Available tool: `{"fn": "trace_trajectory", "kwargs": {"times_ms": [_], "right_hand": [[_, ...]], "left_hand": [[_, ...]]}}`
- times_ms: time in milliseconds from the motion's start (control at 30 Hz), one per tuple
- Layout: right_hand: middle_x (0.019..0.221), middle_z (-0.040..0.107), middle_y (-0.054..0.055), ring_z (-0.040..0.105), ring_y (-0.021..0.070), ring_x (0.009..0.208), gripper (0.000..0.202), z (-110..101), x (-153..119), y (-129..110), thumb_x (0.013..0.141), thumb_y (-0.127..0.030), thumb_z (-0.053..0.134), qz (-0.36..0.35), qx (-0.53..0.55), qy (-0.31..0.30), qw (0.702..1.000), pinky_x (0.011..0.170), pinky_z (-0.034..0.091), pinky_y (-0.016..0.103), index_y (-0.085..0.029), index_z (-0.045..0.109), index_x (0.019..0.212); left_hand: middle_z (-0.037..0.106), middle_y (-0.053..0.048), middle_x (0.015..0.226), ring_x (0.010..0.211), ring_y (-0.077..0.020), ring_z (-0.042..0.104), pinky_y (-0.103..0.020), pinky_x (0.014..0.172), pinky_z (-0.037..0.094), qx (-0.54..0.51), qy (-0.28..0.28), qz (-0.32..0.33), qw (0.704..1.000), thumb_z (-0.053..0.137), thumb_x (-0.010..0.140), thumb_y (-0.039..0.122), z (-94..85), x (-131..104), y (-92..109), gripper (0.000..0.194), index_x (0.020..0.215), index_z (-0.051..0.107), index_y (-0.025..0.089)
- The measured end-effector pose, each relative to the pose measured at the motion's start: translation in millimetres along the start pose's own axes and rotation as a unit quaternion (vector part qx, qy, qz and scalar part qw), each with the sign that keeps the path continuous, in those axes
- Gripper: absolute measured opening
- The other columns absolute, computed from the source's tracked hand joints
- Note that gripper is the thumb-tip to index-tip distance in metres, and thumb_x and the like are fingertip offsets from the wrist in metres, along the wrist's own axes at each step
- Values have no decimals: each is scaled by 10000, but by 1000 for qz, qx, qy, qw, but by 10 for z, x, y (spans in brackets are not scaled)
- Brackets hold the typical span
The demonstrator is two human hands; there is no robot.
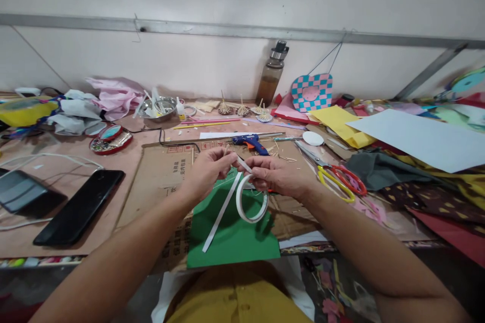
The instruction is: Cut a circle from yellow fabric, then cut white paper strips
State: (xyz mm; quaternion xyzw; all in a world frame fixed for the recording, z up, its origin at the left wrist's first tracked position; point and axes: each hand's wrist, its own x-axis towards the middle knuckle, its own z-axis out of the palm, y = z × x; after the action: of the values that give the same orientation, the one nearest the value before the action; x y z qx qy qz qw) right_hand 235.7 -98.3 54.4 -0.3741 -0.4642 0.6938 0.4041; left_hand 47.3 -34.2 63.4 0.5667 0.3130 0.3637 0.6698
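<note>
My left hand (208, 169) is closed, its fingertips pinching a thin light stick and the end of a narrow white strip. My right hand (275, 176) is closed on a roll of white tape (240, 204), whose ring hangs below the fingers, while a short length of tape spans the gap between both hands. Under them lies a green sheet (235, 242) on brown cardboard (147, 186). Across the green sheet a loose white strip (222, 214) runs diagonally.
Behind my hands lies a blue glue gun (252, 142) among small sticks. Scissors (326, 169) rest at the right, near a large white sheet (424, 139). A black phone (81, 207) is at the left. A bottle (271, 75) leans against the wall.
</note>
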Motion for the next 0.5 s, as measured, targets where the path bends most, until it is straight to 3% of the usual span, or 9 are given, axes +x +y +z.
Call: {"fn": "trace_trajectory", "kwargs": {"times_ms": [100,233,367,433,500], "right_hand": [[738,563,-21,403,70,561,507,-9,4,37,728,-579,835,10,-11,6,1000,498,261,203,-175,655,974],[702,512,-43,390,68,543,529,0,11,71,764,-679,754,-10,-43,13,999,472,258,200,-184,642,911],[649,490,-55,337,63,492,615,-16,11,82,789,-782,636,-8,-88,4,996,452,236,211,-172,626,869],[663,521,-49,372,67,504,613,-39,10,84,766,-766,672,11,-106,12,994,459,254,206,-168,620,890],[731,566,-40,435,77,560,546,-60,8,82,721,-644,794,17,-124,25,992,494,314,200,-176,610,934]], "left_hand": [[623,-29,616,463,-55,366,-206,439,222,-12,-3,-25,1000,766,753,344,6,6,-34,243,674,639,152],[500,28,517,420,-48,356,-199,410,176,-40,-1,-40,998,749,750,322,14,1,-53,232,665,606,161],[551,10,541,396,-43,363,-192,388,153,-37,18,-44,998,712,761,323,30,-22,-20,241,653,568,163],[580,-3,565,386,-40,359,-190,380,150,-37,35,-46,998,695,762,323,38,-27,-3,236,656,561,161],[604,-16,587,379,-37,356,-190,375,153,-40,50,-45,997,682,756,319,46,-25,7,233,649,548,162]]}}
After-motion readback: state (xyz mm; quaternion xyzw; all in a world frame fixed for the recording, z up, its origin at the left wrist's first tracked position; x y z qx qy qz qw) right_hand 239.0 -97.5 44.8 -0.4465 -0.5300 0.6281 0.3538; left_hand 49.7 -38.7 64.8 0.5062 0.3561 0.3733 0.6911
